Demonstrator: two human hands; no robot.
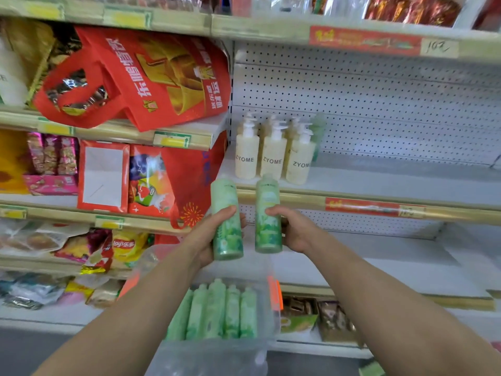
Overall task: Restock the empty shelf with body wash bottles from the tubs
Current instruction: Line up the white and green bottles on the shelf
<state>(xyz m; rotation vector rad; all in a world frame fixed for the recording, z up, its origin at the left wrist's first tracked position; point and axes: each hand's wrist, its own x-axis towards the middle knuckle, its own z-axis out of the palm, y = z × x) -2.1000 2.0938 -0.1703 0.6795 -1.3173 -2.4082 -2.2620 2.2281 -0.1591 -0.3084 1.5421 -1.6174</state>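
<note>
My left hand (206, 234) grips a green body wash bottle (227, 221) upright, and my right hand (295, 230) grips a second green bottle (267, 215) beside it. Both bottles hang in front of the edge of the white shelf (379, 185). Cream pump bottles marked ZYOME (272, 156) stand in rows at the shelf's left end, with a green bottle (317, 131) behind them. Below my hands a clear plastic tub (217, 356) holds several more green bottles (217, 310).
Red gift bags (151, 77) and snack packs (51, 156) fill the shelves to the left. The white shelf runs bare to the right of the cream bottles, backed by a perforated panel (379, 104). A lower shelf (379, 270) sits beneath it, with boxed goods (320, 316) further down.
</note>
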